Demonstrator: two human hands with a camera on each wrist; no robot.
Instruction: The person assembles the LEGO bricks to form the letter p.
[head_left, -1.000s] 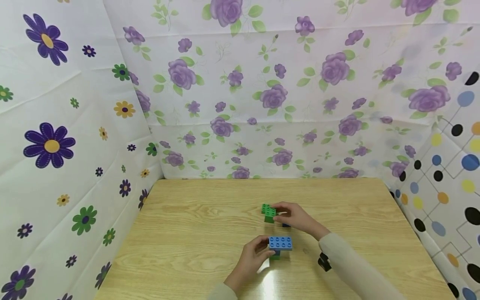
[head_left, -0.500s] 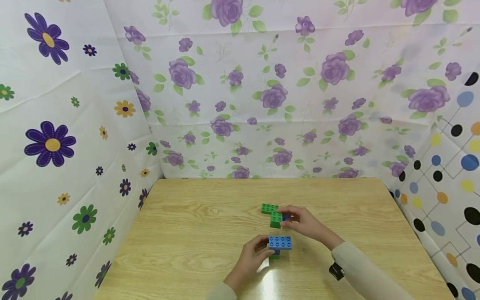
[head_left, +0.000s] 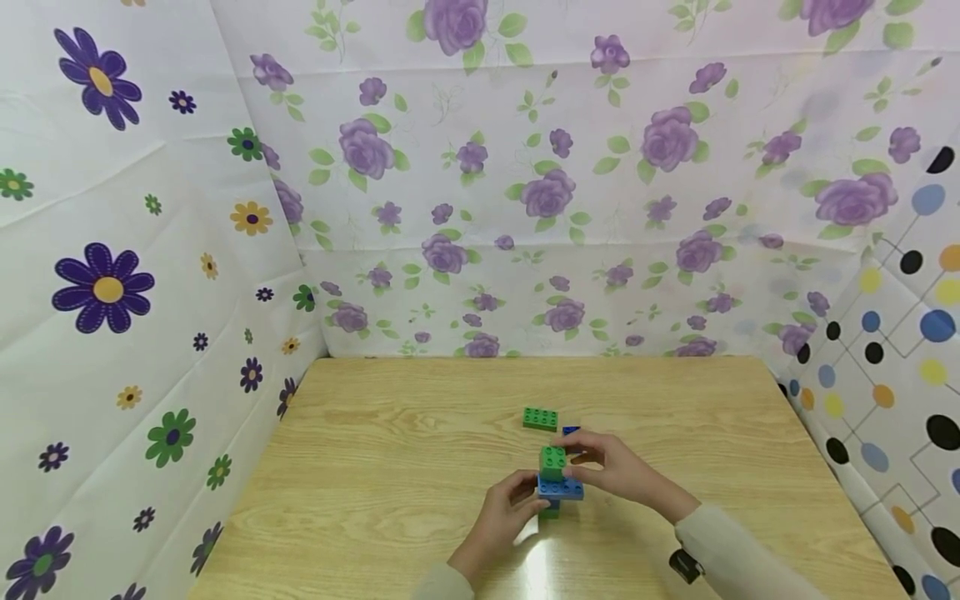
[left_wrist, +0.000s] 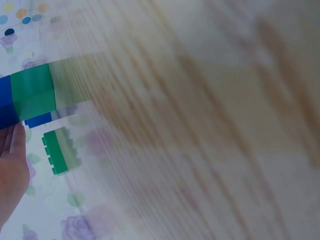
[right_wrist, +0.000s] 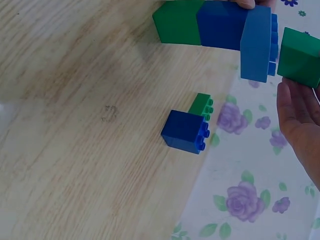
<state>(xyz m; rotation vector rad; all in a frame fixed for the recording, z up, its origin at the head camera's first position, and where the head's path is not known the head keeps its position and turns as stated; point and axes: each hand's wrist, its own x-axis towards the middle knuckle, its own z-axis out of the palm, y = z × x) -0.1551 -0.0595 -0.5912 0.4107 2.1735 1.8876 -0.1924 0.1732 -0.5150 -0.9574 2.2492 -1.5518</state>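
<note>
My left hand [head_left: 501,518] grips a small upright stack of toy building bricks by its dark blue brick [right_wrist: 222,25]. Under that brick is a green brick [right_wrist: 177,22], and across its top lies a longer light blue brick [head_left: 572,490] with studs up. My right hand [head_left: 621,473] pinches a square green brick [head_left: 552,462] between thumb and fingers. It hangs over the left end of the light blue brick; the right wrist view shows a narrow gap between its underside and the studs [right_wrist: 274,45]. The left wrist view shows only the stack's lower bricks.
On the wooden table [head_left: 390,467], behind the stack, lie a long green brick [head_left: 540,418] and a dark blue brick [right_wrist: 182,131]. The right hand partly covers the blue one in the head view. Patterned cloth [head_left: 480,292] hangs along the back and both sides.
My right hand has brought the square green brick from beside the long green brick toward me, over the stack. The left hand keeps its grip in place.
</note>
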